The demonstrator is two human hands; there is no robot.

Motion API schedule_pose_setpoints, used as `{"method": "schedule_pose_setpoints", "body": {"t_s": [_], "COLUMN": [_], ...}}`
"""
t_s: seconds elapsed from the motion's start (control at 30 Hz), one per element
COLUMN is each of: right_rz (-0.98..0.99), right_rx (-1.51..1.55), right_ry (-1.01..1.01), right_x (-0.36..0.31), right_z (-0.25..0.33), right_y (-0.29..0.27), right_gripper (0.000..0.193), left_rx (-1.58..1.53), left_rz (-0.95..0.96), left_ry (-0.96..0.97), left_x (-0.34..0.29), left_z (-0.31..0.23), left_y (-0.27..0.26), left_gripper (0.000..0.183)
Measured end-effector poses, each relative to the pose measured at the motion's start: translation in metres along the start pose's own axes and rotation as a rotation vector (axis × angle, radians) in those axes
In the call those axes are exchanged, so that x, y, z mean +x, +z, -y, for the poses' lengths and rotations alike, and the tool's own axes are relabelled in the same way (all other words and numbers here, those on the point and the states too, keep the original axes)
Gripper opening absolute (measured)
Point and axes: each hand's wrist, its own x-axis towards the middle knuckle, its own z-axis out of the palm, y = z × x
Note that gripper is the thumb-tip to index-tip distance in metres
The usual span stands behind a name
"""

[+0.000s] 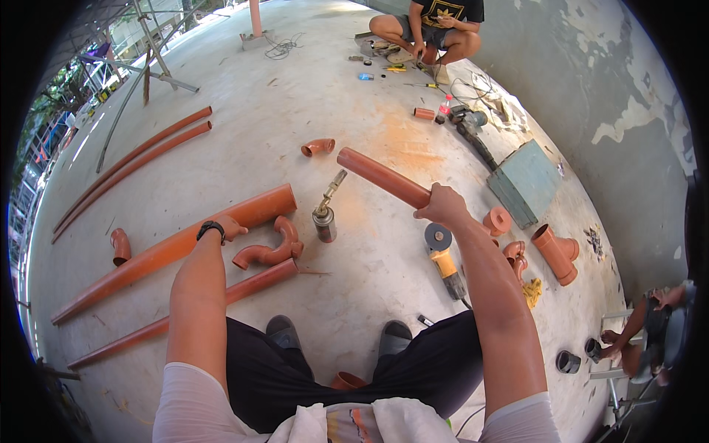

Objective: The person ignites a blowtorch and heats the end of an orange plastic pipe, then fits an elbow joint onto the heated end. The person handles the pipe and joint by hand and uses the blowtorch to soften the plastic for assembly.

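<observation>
My right hand (445, 203) is closed round the near end of a short reddish-brown pipe (382, 176), which slants up and left above the floor. My left hand (232, 228), below a dark wristband, appears over a long, thick orange pipe (177, 246). Its fingers look curled, and whether anything is inside them is hidden. Between the hands, a gas torch (325, 221) stands upright on its canister, its nozzle near the held pipe's far end. A curved trap fitting (273, 247) lies near the left hand, and an elbow (318, 148) lies beyond the torch.
An angle grinder (445, 263) lies below my right hand. Further right are a branch fitting (555, 255) and a grey-green case (524, 183). Thinner pipes (133, 166) lie at left. One person (436, 33) squats ahead; another (650, 332) sits at the right edge.
</observation>
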Motion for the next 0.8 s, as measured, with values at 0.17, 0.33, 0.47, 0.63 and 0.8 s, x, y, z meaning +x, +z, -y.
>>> {"method": "schedule_pose_setpoints", "body": {"t_s": [0.17, 0.33, 0.47, 0.63, 0.8], "right_rz": [-0.066, -0.014, 0.050, -0.047, -0.075], "right_rx": [-0.001, 0.129, 0.120, 0.042, 0.084], "right_ry": [0.048, 0.101, 0.087, 0.027, 0.063], "right_x": [-0.005, 0.000, -0.002, -0.011, -0.009], "right_z": [0.002, -0.002, -0.005, -0.008, -0.007], "right_y": [0.001, 0.000, -0.006, -0.002, 0.001], "right_gripper": [0.068, 0.066, 0.066, 0.066, 0.065], "left_rx": [-0.060, -0.055, -0.027, -0.024, -0.011], "left_rz": [-0.034, -0.017, -0.008, -0.024, -0.023], "left_ry": [0.045, 0.031, 0.014, 0.039, 0.040], "left_x": [0.014, 0.019, 0.019, 0.020, 0.020], "left_z": [0.007, 0.012, 0.009, 0.011, 0.013], "left_y": [0.008, 0.009, 0.009, 0.009, 0.006], "left_gripper": [0.048, 0.049, 0.050, 0.051, 0.051]}}
